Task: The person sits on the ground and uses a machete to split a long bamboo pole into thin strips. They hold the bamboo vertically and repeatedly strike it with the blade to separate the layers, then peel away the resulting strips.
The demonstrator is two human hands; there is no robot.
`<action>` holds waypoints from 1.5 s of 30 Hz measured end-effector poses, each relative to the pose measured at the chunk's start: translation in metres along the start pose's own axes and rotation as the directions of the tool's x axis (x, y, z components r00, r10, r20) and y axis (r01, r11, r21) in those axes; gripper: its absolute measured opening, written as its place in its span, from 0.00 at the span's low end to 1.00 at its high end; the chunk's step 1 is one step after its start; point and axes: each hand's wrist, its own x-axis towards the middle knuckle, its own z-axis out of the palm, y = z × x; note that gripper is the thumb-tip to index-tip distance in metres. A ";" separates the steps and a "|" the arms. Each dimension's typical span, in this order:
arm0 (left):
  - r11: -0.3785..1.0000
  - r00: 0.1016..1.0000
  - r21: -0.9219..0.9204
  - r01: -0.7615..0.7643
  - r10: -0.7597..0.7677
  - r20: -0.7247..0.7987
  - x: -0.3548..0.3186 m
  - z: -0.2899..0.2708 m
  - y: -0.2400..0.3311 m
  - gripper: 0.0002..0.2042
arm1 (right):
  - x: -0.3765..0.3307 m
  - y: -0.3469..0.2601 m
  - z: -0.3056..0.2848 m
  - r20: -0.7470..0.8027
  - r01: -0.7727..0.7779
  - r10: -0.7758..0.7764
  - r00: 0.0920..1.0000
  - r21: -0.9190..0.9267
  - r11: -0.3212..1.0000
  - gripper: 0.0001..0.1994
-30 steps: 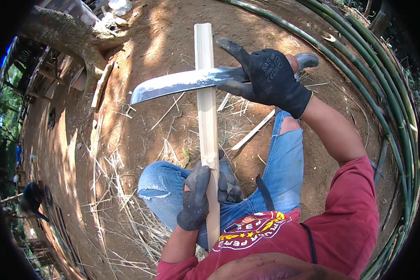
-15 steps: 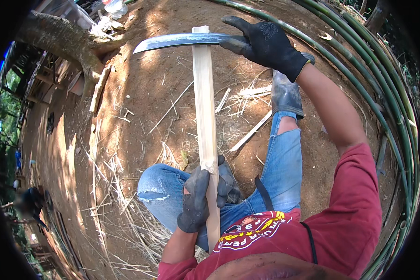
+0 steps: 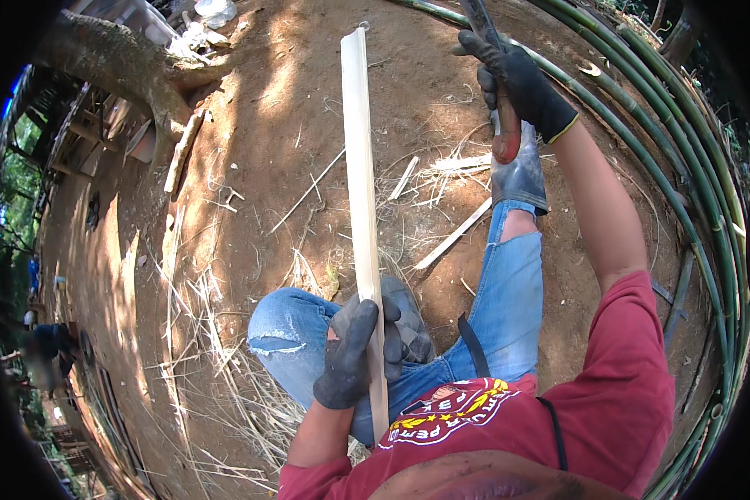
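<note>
I am sitting on bare earth in blue jeans and a red shirt, with dark gloves on both hands. My left hand (image 3: 360, 350) grips the lower part of a long pale bamboo slat (image 3: 358, 158) that stands up in front of my knees. My right hand (image 3: 521, 83) is raised high at the upper right and is closed on the red handle of a machete (image 3: 502, 125). Its blade points up and runs out of the top of the picture. The blade is apart from the slat.
Long green bamboo poles (image 3: 692, 192) curve along the right side. Pale split strips (image 3: 454, 237) and dry shavings (image 3: 200, 350) litter the ground around my legs. A tree trunk (image 3: 117, 71) and wooden boards lie at the upper left.
My right hand has lifted the machete off the slat's top and swung it up to the right, blade now pointing upward. My left hand keeps its hold on the slat.
</note>
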 end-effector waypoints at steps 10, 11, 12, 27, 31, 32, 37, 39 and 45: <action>0.966 0.990 0.247 -0.077 0.104 -0.099 0.003 0.014 -0.001 0.18 | 0.020 -0.044 0.070 0.212 0.424 -0.395 0.894 -0.112 0.899 0.14; 0.965 0.991 0.256 -0.058 0.086 -0.099 0.002 0.016 0.002 0.18 | 0.021 -0.044 0.078 0.140 0.240 -0.229 0.963 -0.066 0.969 0.14; 0.963 0.993 0.265 -0.040 0.068 -0.098 0.002 0.017 0.004 0.17 | 0.022 -0.044 0.083 0.077 0.049 -0.048 0.996 -0.007 0.999 0.14; 0.888 0.957 -0.460 -0.028 0.157 0.245 0.008 -0.010 -0.006 0.28 | 0.011 -0.063 0.042 -0.101 0.043 -0.019 0.995 0.242 0.969 0.35; 0.887 0.955 -0.461 -0.025 0.158 0.252 0.009 -0.012 -0.007 0.27 | 0.010 -0.052 0.037 -0.060 0.125 -0.122 0.991 0.058 0.990 0.35; 0.911 0.966 -0.409 -0.049 0.147 0.212 0.008 -0.013 -0.006 0.26 | 0.000 -0.060 0.042 -0.030 0.139 -0.141 0.990 -0.059 0.989 0.35; 0.979 0.997 -0.189 -0.071 0.078 0.028 0.003 -0.005 -0.004 0.19 | -0.053 -0.045 0.066 0.248 0.656 -0.638 0.729 -0.518 0.549 0.25; 0.988 0.997 -0.138 -0.068 0.071 0.017 0.004 -0.006 -0.002 0.18 | -0.107 -0.059 0.084 0.223 0.419 -0.354 0.908 -0.473 0.775 0.29; 0.962 0.979 0.215 -0.171 0.190 -0.074 -0.001 -0.009 -0.015 0.15 | -0.182 -0.029 0.110 0.477 0.675 -0.479 0.737 -0.471 0.568 0.34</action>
